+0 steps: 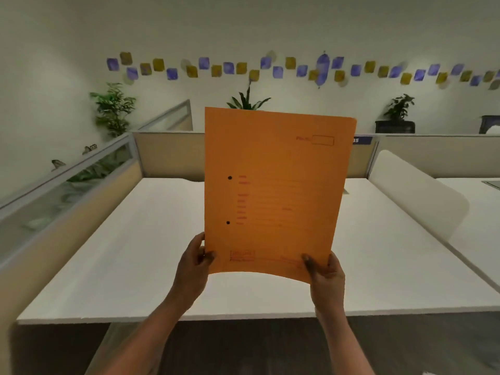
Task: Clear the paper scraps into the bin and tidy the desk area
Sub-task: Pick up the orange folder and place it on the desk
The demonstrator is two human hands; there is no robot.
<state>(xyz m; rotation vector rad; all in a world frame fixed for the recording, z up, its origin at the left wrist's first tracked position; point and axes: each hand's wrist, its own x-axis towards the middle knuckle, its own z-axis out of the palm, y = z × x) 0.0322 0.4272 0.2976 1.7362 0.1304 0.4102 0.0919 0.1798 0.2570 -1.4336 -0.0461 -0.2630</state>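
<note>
Both hands hold one orange folder [276, 190] upright in the air, above the white tabletop [140, 239] and not touching it. The left hand [196, 262] grips the lower left corner of the folder, with the thumb pressed on the front side and the other fingers hidden behind the sheet. The right hand [326, 272] grips the lower right corner in the same way, thumb on the front. Between the two hands the bottom edge of the folder bends upward in a soft curve. The front side carries faint red printed lines and a small red box near the top right, but the print is too blurred to read. Two black punched holes sit near the left edge, one above the other, higher than the left hand. Below and around the hands the tabletop is plain white. Beyond the folder stands a beige partition wall [170, 155], and to the left of the left hand runs a partition with a glass strip [67, 185]. To the right of the right hand a white curved divider [416, 190] stands on the tabletop. Far behind, potted plants [115, 109] stand before a wall with blue and yellow squares [230, 67].
</note>
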